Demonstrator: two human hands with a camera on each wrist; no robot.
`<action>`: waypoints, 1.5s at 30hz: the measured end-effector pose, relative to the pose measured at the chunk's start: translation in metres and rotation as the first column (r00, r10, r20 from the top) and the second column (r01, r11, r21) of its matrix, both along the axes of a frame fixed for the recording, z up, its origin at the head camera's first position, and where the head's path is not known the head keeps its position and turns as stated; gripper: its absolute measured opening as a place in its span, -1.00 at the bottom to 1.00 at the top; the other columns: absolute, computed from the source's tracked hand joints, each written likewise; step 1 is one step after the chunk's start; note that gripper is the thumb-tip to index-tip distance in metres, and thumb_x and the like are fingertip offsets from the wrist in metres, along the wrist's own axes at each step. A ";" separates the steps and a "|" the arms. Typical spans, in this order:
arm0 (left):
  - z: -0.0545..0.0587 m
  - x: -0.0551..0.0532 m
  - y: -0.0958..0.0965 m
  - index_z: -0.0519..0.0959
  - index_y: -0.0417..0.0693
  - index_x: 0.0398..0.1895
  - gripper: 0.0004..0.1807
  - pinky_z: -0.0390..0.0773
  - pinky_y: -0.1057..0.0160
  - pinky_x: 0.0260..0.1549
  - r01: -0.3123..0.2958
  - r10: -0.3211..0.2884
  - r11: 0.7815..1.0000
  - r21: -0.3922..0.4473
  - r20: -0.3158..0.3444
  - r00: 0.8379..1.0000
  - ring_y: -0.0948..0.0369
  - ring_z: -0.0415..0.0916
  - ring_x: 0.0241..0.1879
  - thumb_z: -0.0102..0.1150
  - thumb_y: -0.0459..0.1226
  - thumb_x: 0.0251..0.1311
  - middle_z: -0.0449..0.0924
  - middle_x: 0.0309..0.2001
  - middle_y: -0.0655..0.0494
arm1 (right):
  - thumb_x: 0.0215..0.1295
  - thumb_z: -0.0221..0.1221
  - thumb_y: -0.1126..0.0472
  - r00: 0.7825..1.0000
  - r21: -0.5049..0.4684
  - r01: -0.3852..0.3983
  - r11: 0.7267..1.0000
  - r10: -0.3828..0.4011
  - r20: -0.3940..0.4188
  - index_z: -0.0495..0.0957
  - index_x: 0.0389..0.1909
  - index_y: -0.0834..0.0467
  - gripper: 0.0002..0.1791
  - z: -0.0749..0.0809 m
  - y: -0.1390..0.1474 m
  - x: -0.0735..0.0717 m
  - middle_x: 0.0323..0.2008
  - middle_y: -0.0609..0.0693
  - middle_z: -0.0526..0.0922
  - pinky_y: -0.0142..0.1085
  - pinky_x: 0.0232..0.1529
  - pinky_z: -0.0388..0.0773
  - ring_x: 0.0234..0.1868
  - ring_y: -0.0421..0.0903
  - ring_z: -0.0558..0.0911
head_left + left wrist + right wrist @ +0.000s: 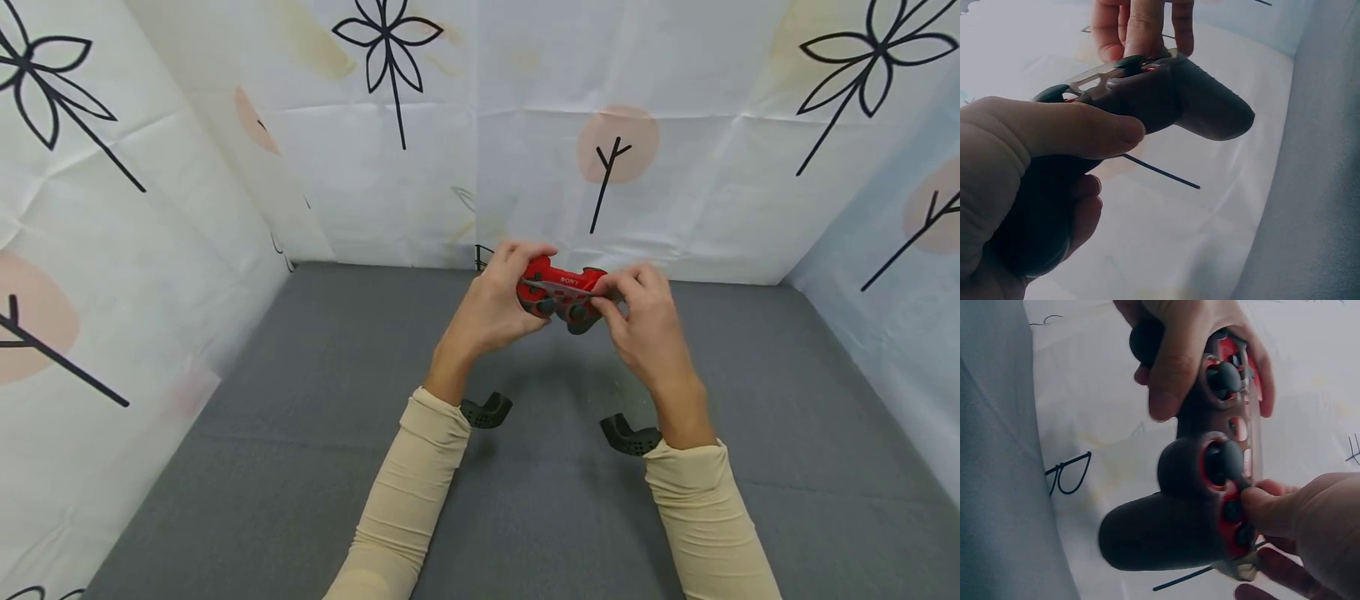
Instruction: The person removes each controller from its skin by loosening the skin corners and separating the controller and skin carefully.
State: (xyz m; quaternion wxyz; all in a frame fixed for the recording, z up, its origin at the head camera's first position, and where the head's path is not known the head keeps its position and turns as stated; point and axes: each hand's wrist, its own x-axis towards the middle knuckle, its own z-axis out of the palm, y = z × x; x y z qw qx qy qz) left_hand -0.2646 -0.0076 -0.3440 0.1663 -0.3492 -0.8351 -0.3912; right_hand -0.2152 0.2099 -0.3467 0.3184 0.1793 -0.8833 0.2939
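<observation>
A red game controller (542,270) with dark grips and thumbsticks is up off the table in the head view, "SONY" lettering on its face. My left hand (495,300) grips its left end, the thumb (1097,131) lying along the dark underside in the left wrist view. Across the face runs a thin, see-through cover (1091,82) with cut-outs around the sticks. Thumb and fingers of my right hand (648,329) pinch the cover's edge at the controller's right end. How firmly the cover sits there is partly hidden by those fingers.
Below the hands spreads a grey table (360,517). White fabric walls (697,192) printed with plant drawings enclose it at the back and sides. A dark curved wrist mount (487,411) sticks out at the left wrist, another mount (628,437) at the right.
</observation>
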 end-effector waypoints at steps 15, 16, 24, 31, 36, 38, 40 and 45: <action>-0.009 0.000 0.012 0.34 0.18 0.44 -0.10 0.69 0.16 -0.21 -0.081 0.086 0.990 -0.116 0.043 0.995 0.14 0.61 -0.11 0.55 -0.29 -0.02 0.39 0.27 0.04 | 0.50 0.12 0.34 0.943 0.072 -0.128 0.989 0.099 0.319 0.46 -0.09 0.29 -0.90 0.002 0.017 0.002 -0.21 0.16 0.56 -0.20 -0.34 0.45 -0.39 -0.01 0.48; -0.009 0.000 0.012 0.34 0.18 0.43 -0.11 0.69 0.17 -0.23 -0.074 0.079 0.990 -0.120 0.038 0.996 0.15 0.60 -0.11 0.54 -0.30 -0.01 0.39 0.28 0.04 | 0.51 0.11 0.32 0.932 0.060 -0.128 0.990 0.100 0.349 0.45 -0.05 0.28 -0.88 0.003 0.019 0.002 -0.22 0.16 0.55 -0.22 -0.38 0.43 -0.42 -0.03 0.45; -0.003 0.001 0.001 0.36 0.16 0.38 -0.21 0.69 0.21 -0.19 -0.036 0.037 0.998 -0.055 0.013 0.999 0.21 0.57 -0.06 0.47 -0.35 0.05 0.36 0.29 0.10 | 0.57 0.07 0.07 0.932 -0.094 0.028 0.995 0.008 0.363 0.52 0.13 0.22 -0.66 0.007 0.030 0.008 -0.12 0.14 0.58 -0.27 -0.34 0.45 -0.35 -0.12 0.50; 0.001 0.000 -0.004 0.37 0.11 0.36 -0.25 0.65 0.23 0.02 0.049 -0.047 0.998 0.036 -0.038 0.998 0.24 0.51 0.10 0.47 -0.34 0.09 0.36 0.30 0.11 | 0.58 -0.17 -0.28 0.821 -0.387 0.085 0.918 0.155 0.549 0.46 0.33 0.20 -0.30 0.009 0.025 0.004 0.20 0.12 0.58 -0.45 0.00 0.61 -0.03 -0.24 0.63; 0.001 0.000 -0.004 0.38 0.06 0.36 -0.25 0.61 0.28 0.12 0.123 -0.118 0.988 0.093 -0.063 0.991 0.23 0.47 0.16 0.49 -0.33 0.08 0.36 0.31 0.09 | 0.57 -0.03 -0.17 0.814 -0.660 0.055 0.749 0.350 0.464 0.58 0.00 0.11 -0.55 0.006 0.010 -0.001 -0.08 -0.16 0.62 -0.55 0.00 0.60 -0.10 -0.33 0.63; 0.001 0.000 -0.005 0.38 0.03 0.36 -0.25 0.60 0.29 0.13 0.142 -0.132 0.982 0.121 -0.087 0.987 0.22 0.46 0.17 0.50 -0.34 0.08 0.36 0.30 0.07 | 0.56 -0.01 -0.15 0.815 -0.750 0.043 0.660 0.411 0.408 0.56 -0.12 0.02 -0.66 0.007 0.006 0.000 -0.13 -0.22 0.61 -0.53 0.04 0.55 -0.08 -0.28 0.62; 0.001 -0.001 -0.006 0.38 0.00 0.34 -0.25 0.60 0.29 0.12 0.159 -0.142 0.976 0.148 -0.117 0.983 0.21 0.46 0.17 0.50 -0.35 0.07 0.37 0.29 0.04 | 0.57 -0.01 -0.13 0.801 -0.830 0.029 0.558 0.484 0.353 0.54 -0.15 -0.01 -0.70 0.008 0.004 0.001 -0.11 -0.20 0.60 -0.45 0.12 0.50 -0.01 -0.22 0.58; 0.002 -0.003 -0.006 0.38 -0.06 0.31 -0.28 0.60 0.31 0.11 0.193 -0.156 0.968 0.163 -0.213 0.964 0.19 0.47 0.14 0.49 -0.37 0.06 0.36 0.27 -0.02 | 0.59 -0.02 -0.05 0.799 -0.912 0.051 0.408 0.531 0.282 0.56 -0.13 0.01 -0.73 0.013 0.000 0.004 -0.05 -0.13 0.55 -0.31 0.17 0.44 0.07 -0.12 0.47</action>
